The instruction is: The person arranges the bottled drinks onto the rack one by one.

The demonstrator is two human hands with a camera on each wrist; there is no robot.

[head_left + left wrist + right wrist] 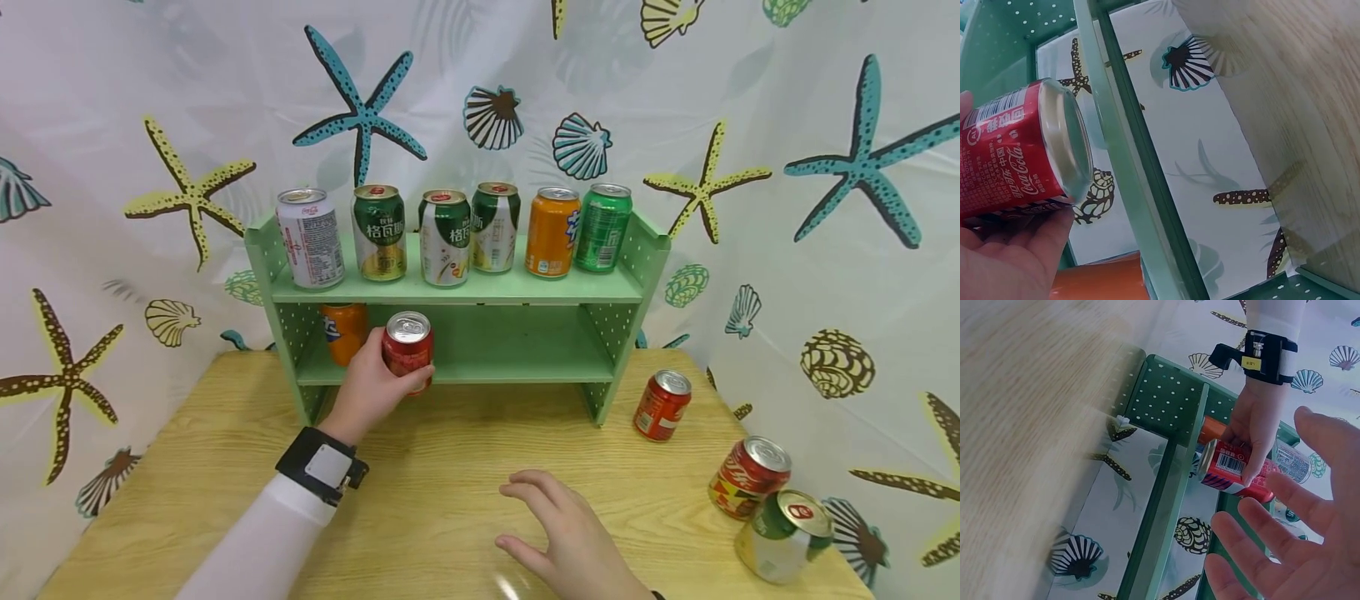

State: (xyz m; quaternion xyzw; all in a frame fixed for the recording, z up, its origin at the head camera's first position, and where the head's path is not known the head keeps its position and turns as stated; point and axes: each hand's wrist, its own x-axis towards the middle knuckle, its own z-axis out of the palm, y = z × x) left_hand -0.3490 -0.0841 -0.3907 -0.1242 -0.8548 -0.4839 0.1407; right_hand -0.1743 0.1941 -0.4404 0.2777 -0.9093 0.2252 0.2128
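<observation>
My left hand (377, 372) grips a red Coca-Cola can (408, 354) at the front of the green shelf's lower level. In the left wrist view the Coca-Cola can (1016, 147) shows its barcode and bare metal bottom, and fingers curl under it. An orange soda can (345, 332) stands on the lower level, just left of the held can and partly behind the hand. My right hand (566, 533) is over the front of the table, fingers spread and nothing in them; in the right wrist view its fingers (1272, 550) are apart too.
The two-level green shelf (457, 292) stands at the table's back. Along its top are a white can (311, 242), several green-and-white cans (446, 242), an orange can (552, 237) and a green can (603, 233). On the table's right are two red cans (662, 408) and a green-white can (780, 542).
</observation>
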